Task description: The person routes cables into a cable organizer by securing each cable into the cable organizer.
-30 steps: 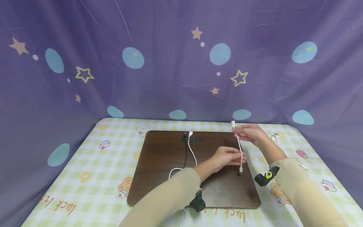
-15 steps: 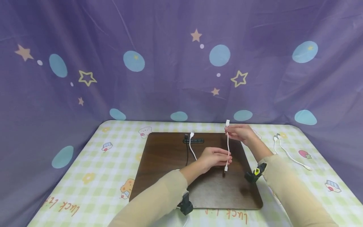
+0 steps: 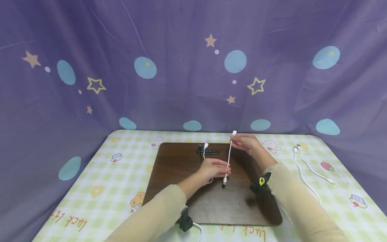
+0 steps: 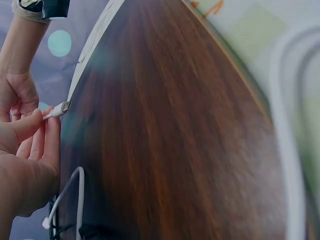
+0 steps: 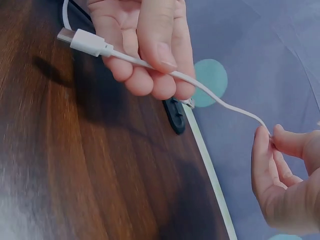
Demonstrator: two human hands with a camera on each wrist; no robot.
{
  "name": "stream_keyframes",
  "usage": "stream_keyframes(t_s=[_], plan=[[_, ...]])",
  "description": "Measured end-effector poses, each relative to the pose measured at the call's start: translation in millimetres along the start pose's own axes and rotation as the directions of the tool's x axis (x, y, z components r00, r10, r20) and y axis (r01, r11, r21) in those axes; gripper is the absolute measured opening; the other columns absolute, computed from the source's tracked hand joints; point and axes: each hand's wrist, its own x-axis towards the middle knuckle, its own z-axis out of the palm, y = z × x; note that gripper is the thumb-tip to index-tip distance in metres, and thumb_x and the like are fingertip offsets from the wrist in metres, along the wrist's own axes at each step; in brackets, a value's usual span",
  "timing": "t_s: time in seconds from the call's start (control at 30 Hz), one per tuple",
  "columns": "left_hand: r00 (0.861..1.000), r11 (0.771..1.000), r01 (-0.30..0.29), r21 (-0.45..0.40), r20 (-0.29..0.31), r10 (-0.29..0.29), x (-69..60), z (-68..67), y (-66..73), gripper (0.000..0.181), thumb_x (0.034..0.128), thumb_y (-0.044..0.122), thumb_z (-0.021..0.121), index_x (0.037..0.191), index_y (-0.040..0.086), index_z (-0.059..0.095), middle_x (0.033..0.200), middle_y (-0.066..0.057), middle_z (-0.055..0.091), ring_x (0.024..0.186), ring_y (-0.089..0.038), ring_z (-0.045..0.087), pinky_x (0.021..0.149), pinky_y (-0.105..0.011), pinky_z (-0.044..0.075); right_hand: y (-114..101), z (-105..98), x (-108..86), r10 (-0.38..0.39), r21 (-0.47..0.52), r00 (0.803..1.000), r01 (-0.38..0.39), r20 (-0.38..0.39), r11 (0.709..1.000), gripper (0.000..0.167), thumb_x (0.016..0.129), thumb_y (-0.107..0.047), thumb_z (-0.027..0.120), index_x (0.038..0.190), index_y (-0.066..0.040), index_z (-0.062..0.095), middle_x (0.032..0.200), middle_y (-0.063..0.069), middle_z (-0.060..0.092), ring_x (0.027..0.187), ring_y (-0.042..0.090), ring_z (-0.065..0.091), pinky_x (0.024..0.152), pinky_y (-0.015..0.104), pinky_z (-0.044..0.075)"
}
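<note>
Left hand (image 3: pixel 213 168) over dark-brown rectangular wood-grain board (image 3: pixel 211 205), pinching thin white plastic cable (image 3: pixel 229 153) near lower plug (image 3: pixel 225 181); right hand (image 3: pixel 246 142), nearer far edge of green-checked table (image 3: pixel 115 178), pinching upper end

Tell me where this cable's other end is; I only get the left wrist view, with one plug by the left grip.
Observer: In the head view, the held white cable ends in a second plug, just above the right grip.
Operator: And further right?
Observer: Two more white plugs, side by side on the tablecloth, right of the board.
Operator: Which end of the black holder has its cables?
Observer: The left: a black cable, then a white one.
</note>
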Motion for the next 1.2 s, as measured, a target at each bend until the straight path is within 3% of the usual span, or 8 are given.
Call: stream_keyframes(t_s=[0.13, 0.33, 0.67, 1.03, 1.2], plan=[[1.0, 1.0, -0.002, 0.024, -0.022, 0.002, -3.9, -7.9, -1.9, 0.024, 0.0824, -0.004, 0.07, 0.105, -0.012, 0.067, 0.095, -0.023, 0.074, 0.072, -0.013, 0.071, 0.075, -0.031, 0.061, 4.3, 10.2, 6.6, 0.017, -0.002, 1.0, -0.017, 0.003, 1.0, 0.003, 0.092, 0.003, 0.056, 0.095, 0.001, 0.058, 0.068, -0.003, 0.066, 0.064, 0.004, 0.066, 0.065, 0.016, 0.058], [0.999, 0.999, 0.01, 0.048, -0.052, -0.008, -10.9, -18.1, -3.1, 0.025, 0.0829, -0.004, 0.069, 0.106, -0.013, 0.066, 0.093, -0.023, 0.074, 0.069, -0.013, 0.07, 0.071, -0.028, 0.061, 9.2, 24.5, 13.5, 0.034, -0.013, 0.999, -0.034, 0.036, 0.999, 0.009, 0.091, 0.007, 0.055, 0.099, 0.004, 0.055, 0.069, -0.003, 0.067, 0.067, 0.005, 0.067, 0.066, 0.016, 0.058], [0.991, 0.998, 0.044, 0.039, -0.125, -0.038, -24.6, -25.8, -4.5, 0.025, 0.0819, -0.007, 0.068, 0.106, -0.015, 0.065, 0.092, -0.026, 0.073, 0.069, -0.014, 0.071, 0.069, -0.027, 0.061, 20.1, 41.5, 28.9, 0.064, -0.049, 0.995, -0.06, 0.073, 0.997, 0.041, 0.088, 0.013, 0.056, 0.127, 0.017, 0.043, 0.068, -0.001, 0.067, 0.066, 0.008, 0.067, 0.067, 0.019, 0.059], [0.976, 0.998, -0.011, 0.057, -0.218, 0.023, -38.3, -25.7, -2.9, 0.024, 0.0799, -0.009, 0.068, 0.103, -0.017, 0.065, 0.087, -0.028, 0.072, 0.065, -0.013, 0.069, 0.066, -0.024, 0.06, 30.4, 55.3, 40.7, 0.029, -0.11, 0.995, -0.019, 0.098, 0.994, 0.047, 0.084, 0.015, 0.06, 0.128, 0.021, 0.044, 0.07, -0.001, 0.066, 0.066, 0.009, 0.067, 0.072, 0.023, 0.06], [0.965, 0.996, -0.02, 0.081, -0.261, 0.041, -41.5, -26.5, -4.4, 0.024, 0.0775, -0.009, 0.07, 0.1, -0.016, 0.066, 0.085, -0.027, 0.073, 0.067, -0.014, 0.071, 0.068, -0.027, 0.061, 35.4, 59.2, 46.7, -0.016, -0.117, 0.997, 0.025, 0.077, 0.993, 0.033, 0.083, 0.016, 0.061, 0.114, 0.016, 0.052, 0.067, -0.001, 0.065, 0.064, 0.009, 0.066, 0.07, 0.023, 0.061]])
